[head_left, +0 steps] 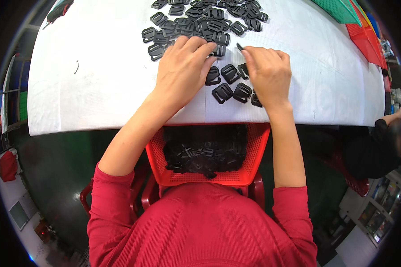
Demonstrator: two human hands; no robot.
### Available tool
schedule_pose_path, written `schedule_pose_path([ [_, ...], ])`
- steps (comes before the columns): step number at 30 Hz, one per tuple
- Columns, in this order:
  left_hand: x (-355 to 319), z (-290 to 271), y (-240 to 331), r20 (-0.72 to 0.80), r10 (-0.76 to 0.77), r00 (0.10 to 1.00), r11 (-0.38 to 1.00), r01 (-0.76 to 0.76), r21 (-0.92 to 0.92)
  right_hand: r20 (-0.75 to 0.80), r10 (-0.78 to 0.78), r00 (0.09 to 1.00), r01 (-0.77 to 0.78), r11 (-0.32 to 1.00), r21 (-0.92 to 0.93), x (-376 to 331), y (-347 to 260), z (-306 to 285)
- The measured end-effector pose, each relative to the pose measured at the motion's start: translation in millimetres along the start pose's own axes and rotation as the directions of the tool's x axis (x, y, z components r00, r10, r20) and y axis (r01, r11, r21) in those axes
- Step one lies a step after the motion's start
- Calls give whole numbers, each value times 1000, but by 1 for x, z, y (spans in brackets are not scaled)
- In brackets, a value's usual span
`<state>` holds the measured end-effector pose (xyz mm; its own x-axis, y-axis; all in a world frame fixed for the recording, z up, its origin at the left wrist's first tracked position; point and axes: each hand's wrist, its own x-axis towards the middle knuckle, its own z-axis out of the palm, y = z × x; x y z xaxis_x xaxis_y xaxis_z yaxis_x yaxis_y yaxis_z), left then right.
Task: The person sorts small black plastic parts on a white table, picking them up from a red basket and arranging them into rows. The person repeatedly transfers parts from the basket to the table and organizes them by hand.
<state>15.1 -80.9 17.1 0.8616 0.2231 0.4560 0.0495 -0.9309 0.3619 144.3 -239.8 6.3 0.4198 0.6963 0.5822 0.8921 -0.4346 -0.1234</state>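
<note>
A heap of black plastic strap buckles [200, 20] lies on the white-covered table in front of me. At its near edge, my left hand [180, 66] is closed, with thumb and forefinger at a black buckle [219, 50]; its other fingertips are partly hidden against the heap. My right hand [270, 75] pinches another black buckle [239, 46], seen nearly edge-on just above the table. Between and below the hands, several loose buckles [222, 92] lie flat in a small group, some partly covered by my right hand.
Under the table edge, a red plastic basket [209, 179] with many black pieces sits at my lap. Green [341, 11] and red baskets [365, 42] stand at the far right. A thin hook-shaped piece [76, 66] lies on the left. Another person [370, 147] sits at the right.
</note>
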Motion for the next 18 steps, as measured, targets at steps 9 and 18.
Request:
schedule_pose_path([
  [9, 2, 9, 9, 85, 14, 996, 990, -2, -142, 26, -63, 998, 59, 992, 111, 44, 39, 25],
  [18, -21, -8, -8, 112, -100, 989, 978, 118, -171, 231, 339, 912, -403, 846, 350, 24, 52, -4],
])
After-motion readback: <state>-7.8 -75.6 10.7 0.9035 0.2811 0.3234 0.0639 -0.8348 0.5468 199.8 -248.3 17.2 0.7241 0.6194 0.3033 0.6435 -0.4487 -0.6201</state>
